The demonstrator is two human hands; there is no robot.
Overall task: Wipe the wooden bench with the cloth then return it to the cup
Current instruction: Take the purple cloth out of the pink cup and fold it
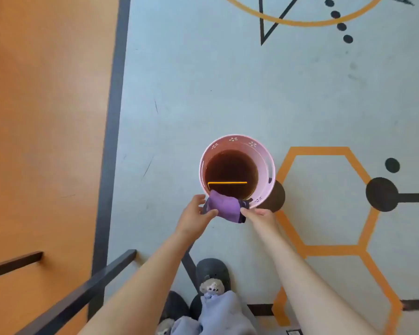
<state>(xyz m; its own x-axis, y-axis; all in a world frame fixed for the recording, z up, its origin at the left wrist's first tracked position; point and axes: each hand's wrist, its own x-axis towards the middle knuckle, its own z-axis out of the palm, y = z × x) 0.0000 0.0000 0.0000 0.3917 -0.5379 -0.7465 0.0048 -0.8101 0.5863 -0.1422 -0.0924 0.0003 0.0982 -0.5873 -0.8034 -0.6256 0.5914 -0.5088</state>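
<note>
While the bench (46, 117) runs down the left, orange wood with a dark edge, my left hand (195, 213) pinches the left end of the cloth (224, 206) between thumb and fingers. The purple cloth is bunched across the near rim of the cup (271, 170), which stands upright on the floor (203, 81), apart from the bench's edge. My right hand (259, 215) grips the cloth's right end, fingers curled round it.

Cup (266, 165) mouth open ahead of me; cloth (224, 205) bunched over near rim. Counter (46, 117) well left, floor (179, 93) between.
</note>
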